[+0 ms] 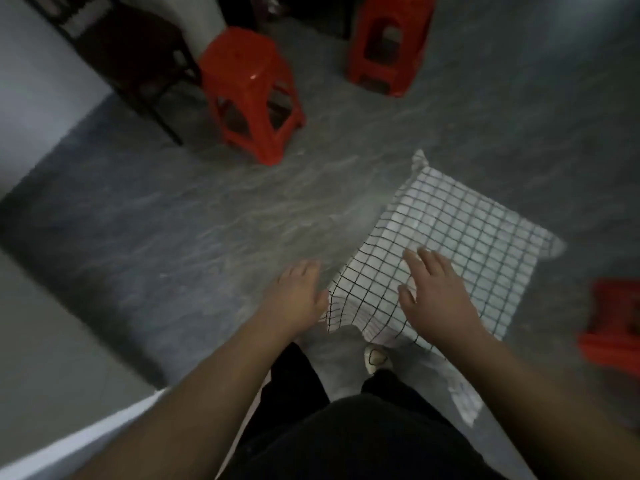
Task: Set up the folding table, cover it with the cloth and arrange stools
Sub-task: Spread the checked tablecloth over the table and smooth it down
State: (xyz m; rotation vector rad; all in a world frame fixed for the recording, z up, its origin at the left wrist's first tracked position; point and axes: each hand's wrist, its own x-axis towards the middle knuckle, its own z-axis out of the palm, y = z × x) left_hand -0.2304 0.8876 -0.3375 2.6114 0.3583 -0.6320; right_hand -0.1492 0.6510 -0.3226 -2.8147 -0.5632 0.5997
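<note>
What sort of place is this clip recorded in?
Probably a plain indoor room: a grey marbled floor, red plastic stools, a dark metal chair by a pale wall, and a checked cloth over a low surface.

— What is the checked cover point(460, 233) made of?
— Thin woven cloth, matt, pale with a fine dark grid; its near edge wrinkles and droops softly.
— And the stools?
— The nearest red stool point(251, 95) is moulded plastic, smooth and glossy, with a bright glint on its seat. A second red stool point(388, 43) shows the same shiny plastic.
— The floor point(173, 220)?
— Hard grey, streaked like stone, with a dull sheen.
— Anything darker?
— The trousers point(346, 441) are black matt fabric.
</note>
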